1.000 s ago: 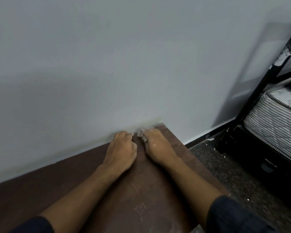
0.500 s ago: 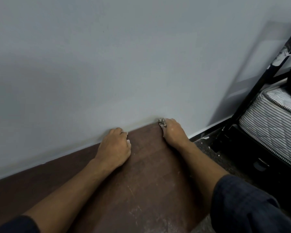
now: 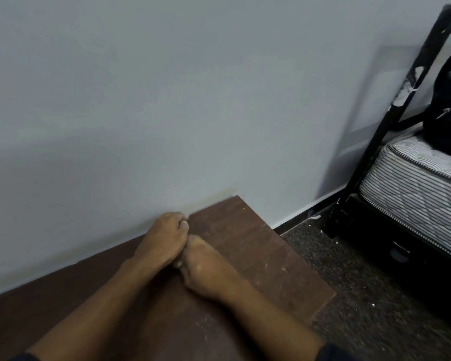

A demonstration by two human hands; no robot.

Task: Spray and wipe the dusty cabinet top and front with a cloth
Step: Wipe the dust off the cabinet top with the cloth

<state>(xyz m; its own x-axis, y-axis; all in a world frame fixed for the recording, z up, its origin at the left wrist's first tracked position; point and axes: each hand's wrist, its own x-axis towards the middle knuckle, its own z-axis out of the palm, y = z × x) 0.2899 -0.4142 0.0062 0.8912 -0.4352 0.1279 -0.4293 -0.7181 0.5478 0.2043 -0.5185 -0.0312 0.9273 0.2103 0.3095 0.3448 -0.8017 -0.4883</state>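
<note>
The dusty brown cabinet top [image 3: 258,256] runs along the grey wall, with pale dust specks near its front. My left hand [image 3: 164,238] rests on the top at the wall with its fingers bent, and nothing shows in it. Touching it on the right, my right hand [image 3: 206,272] lies knuckles up, fingers curled round a small greyish cloth [image 3: 179,264]. Only a pale scrap of the cloth peeks out at the fingertips. No spray bottle is in view, and the cabinet front is hidden.
The cabinet's right edge [image 3: 305,261] drops to a dark speckled carpet [image 3: 349,269]. A black bed frame post [image 3: 391,121] and a striped mattress [image 3: 412,188] stand at the right, with a black bag [image 3: 448,105] on the mattress.
My right hand slid with the cloth from the cabinet's far right corner back along the top to the left, and now touches my left hand. The left hand has stayed at the wall.
</note>
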